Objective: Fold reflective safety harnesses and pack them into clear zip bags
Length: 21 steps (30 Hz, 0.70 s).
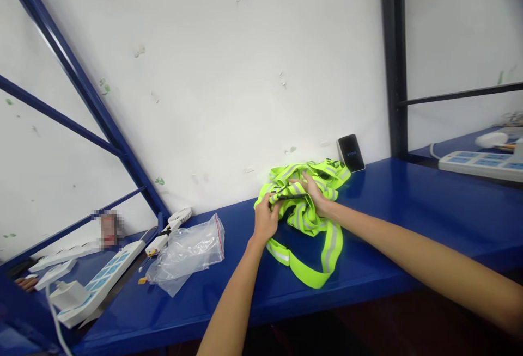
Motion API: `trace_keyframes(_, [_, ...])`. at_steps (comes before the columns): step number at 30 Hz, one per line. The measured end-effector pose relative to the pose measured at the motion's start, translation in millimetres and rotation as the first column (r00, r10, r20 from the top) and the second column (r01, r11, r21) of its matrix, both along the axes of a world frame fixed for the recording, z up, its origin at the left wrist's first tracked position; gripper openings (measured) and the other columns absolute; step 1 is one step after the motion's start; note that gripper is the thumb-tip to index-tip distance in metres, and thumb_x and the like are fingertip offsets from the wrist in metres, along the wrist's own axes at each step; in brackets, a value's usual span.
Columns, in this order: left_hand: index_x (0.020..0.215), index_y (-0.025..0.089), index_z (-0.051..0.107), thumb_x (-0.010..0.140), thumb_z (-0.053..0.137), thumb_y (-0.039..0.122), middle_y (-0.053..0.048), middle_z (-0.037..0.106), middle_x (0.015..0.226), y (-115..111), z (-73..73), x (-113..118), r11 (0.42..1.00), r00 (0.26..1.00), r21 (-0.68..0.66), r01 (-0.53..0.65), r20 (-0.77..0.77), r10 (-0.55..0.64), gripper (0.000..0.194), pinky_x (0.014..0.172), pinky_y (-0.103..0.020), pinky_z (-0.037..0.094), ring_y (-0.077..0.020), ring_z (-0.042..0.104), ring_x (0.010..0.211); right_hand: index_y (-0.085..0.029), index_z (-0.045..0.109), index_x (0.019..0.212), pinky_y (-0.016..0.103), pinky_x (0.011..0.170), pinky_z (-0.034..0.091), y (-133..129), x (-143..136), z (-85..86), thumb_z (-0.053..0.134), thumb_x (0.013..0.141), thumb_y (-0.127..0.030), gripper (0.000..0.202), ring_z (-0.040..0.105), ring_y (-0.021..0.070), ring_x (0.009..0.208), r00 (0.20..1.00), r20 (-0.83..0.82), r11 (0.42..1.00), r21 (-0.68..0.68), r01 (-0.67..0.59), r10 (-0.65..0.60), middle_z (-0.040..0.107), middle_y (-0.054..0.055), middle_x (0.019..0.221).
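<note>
A tangled heap of neon yellow-green straps (308, 222) with grey reflective stripes lies on the blue table (412, 203), and one loop hangs toward the front edge. At the left side of the heap, my left hand (266, 219) pinches a strap near a black strip. My right hand (314, 195) reaches into the upper middle of the heap, its fingers around some of the straps and partly hidden by them. Both hands are close together.
Left of the heap lie a clear plastic bag (190, 252) and a small white fan (180, 216). A phone (350, 153) leans on the wall behind. Power strips (108, 280) sit at far left and far right (482, 165). Blue and black posts rise on both sides.
</note>
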<state>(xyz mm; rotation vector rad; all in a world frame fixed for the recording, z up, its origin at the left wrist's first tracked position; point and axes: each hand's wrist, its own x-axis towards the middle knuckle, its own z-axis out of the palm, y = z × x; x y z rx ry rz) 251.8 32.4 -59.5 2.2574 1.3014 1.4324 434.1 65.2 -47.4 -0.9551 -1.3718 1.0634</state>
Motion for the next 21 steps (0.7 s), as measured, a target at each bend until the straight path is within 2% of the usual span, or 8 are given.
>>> trace_keyframes(3, [0.08,0.017,0.059,0.086,0.057,0.044,0.002,0.051,0.071,4,-4.8,1,0.999,0.988,0.013,-0.042,0.149,0.04,0.027,0.064,-0.023,0.038,-0.0127,0.048,0.066,-0.022,0.053,0.131,0.047,0.101,0.038,-10,4,2.8,0.026,0.092,-0.06,0.061,0.053,0.0307,0.117,0.968,0.141,0.914,0.38,0.141,-0.208,0.058,0.01,0.128])
trace_keyframes(5, [0.085,0.017,0.061,0.086,0.057,0.045,-0.001,0.053,0.082,2,-6.4,-4,0.997,0.97,0.027,-0.073,0.234,0.064,0.028,0.07,-0.024,0.041,-0.0144,0.052,0.076,-0.025,0.048,0.136,0.048,0.105,0.034,-18,4,3.9,0.04,0.09,-0.057,0.057,0.049,0.0308,0.12,0.939,0.282,0.844,0.536,0.016,-0.197,0.054,0.009,0.133])
trace_keyframes(7, [0.098,0.018,0.062,0.089,0.053,0.042,-0.005,0.055,0.095,-4,-6.2,-11,0.994,0.963,0.061,-0.085,0.261,0.066,0.027,0.078,-0.026,0.042,-0.0168,0.055,0.088,-0.027,0.044,0.141,0.047,0.107,0.032,-23,3,3.6,0.045,0.09,-0.053,0.057,0.046,0.0303,0.125,0.909,0.395,0.797,0.588,-0.139,-0.133,0.05,0.009,0.137])
trace_keyframes(8, [0.105,0.019,0.061,0.091,0.052,0.04,-0.006,0.055,0.102,-8,-5.5,-14,0.991,0.967,0.095,-0.089,0.245,0.064,0.027,0.082,-0.027,0.042,-0.0178,0.055,0.094,-0.027,0.041,0.143,0.047,0.108,0.031,-25,1,3.1,0.046,0.09,-0.052,0.058,0.044,0.03,0.128,0.905,0.416,0.795,0.577,-0.189,-0.086,0.047,0.009,0.141])
trace_keyframes(10, [0.11,0.02,0.058,0.092,0.049,0.037,-0.007,0.058,0.106,-16,-3.8,-21,0.98,0.982,0.171,-0.104,0.172,0.075,0.026,0.084,-0.028,0.041,-0.0184,0.056,0.097,-0.026,0.039,0.144,0.046,0.11,0.029,-25,-2,2.0,0.051,0.089,-0.049,0.061,0.038,0.0293,0.134,0.937,0.347,0.861,0.466,-0.204,0.034,0.043,0.008,0.146])
trace_keyframes(13, [0.102,0.019,0.057,0.093,0.047,0.034,-0.002,0.06,0.079,-22,-2.5,-27,0.96,0.979,0.212,-0.185,0.12,0.163,0.02,0.069,-0.025,0.039,-0.0156,0.056,0.07,-0.024,0.051,0.135,0.043,0.106,0.036,-22,-5,2.5,0.065,0.079,-0.044,0.061,0.047,0.0293,0.127,0.969,0.114,0.955,0.174,-0.238,0.221,0.054,0.008,0.137])
trace_keyframes(17, [0.095,0.019,0.055,0.092,0.046,0.036,0.0,0.06,0.069,-22,-3.0,-27,0.939,0.947,0.205,-0.278,0.22,0.232,0.019,0.061,-0.025,0.036,-0.0152,0.053,0.059,-0.017,0.066,0.11,0.037,0.085,0.051,-24,-2,8.9,0.073,0.071,-0.039,0.045,0.064,0.0271,0.099,0.878,-0.115,0.879,-0.058,-0.473,0.465,0.07,0.009,0.105])
trace_keyframes(21, [0.097,0.018,0.057,0.093,0.044,0.042,-0.002,0.062,0.071,-23,-3.1,-23,0.952,0.936,0.153,-0.264,0.279,0.215,0.028,0.061,-0.026,0.037,-0.0164,0.055,0.061,-0.02,0.066,0.101,0.029,0.077,0.052,-30,7,16.1,0.076,0.064,-0.023,0.039,0.066,0.0206,0.087,0.86,-0.169,0.865,-0.066,-0.497,0.481,0.071,0.003,0.092])
